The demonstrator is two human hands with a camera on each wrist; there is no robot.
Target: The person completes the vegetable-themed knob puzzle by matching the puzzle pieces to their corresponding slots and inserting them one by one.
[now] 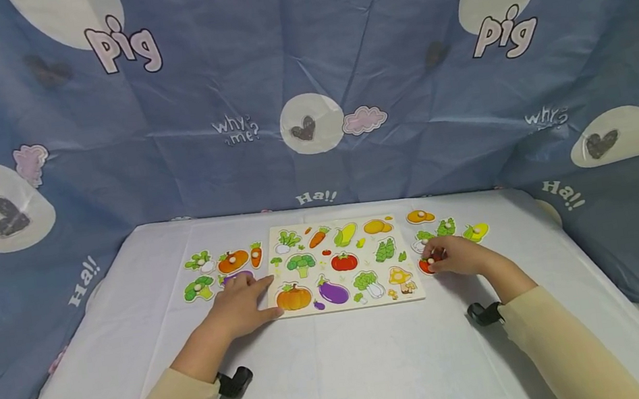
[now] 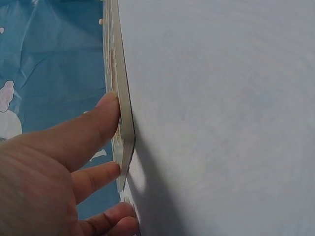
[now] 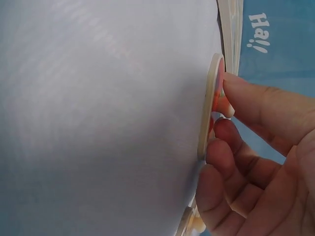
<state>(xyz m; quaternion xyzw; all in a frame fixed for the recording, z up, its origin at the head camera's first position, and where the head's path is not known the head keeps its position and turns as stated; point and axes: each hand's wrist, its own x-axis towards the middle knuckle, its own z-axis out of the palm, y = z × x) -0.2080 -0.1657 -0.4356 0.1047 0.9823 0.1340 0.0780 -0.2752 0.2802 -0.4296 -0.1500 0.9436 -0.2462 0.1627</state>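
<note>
A wooden puzzle board [image 1: 401,234] with vegetable pictures lies on the white table. At its front left corner rests my left hand [image 1: 239,306], thumb on the front and fingertips along the left edge, as the left wrist view shows too. Partly under that hand is an eggplant piece [image 1: 238,277]. Right of the board, my right hand [image 1: 459,255] pinches a red tomato piece [image 1: 425,267]. In the right wrist view, thumb and curled fingers close around the tomato piece [image 3: 207,108] near its small knob [image 3: 226,106]. A leafy white-and-green piece [image 1: 421,244] lies just behind this hand.
Left of the board lie a pumpkin piece [image 1: 233,261], a carrot piece [image 1: 256,255], a broccoli piece [image 1: 198,289] and a leafy radish piece [image 1: 199,263]. To its right are a potato piece [image 1: 420,216], a green piece [image 1: 446,228] and a corn piece [image 1: 475,233]. Blue printed cloth hangs behind.
</note>
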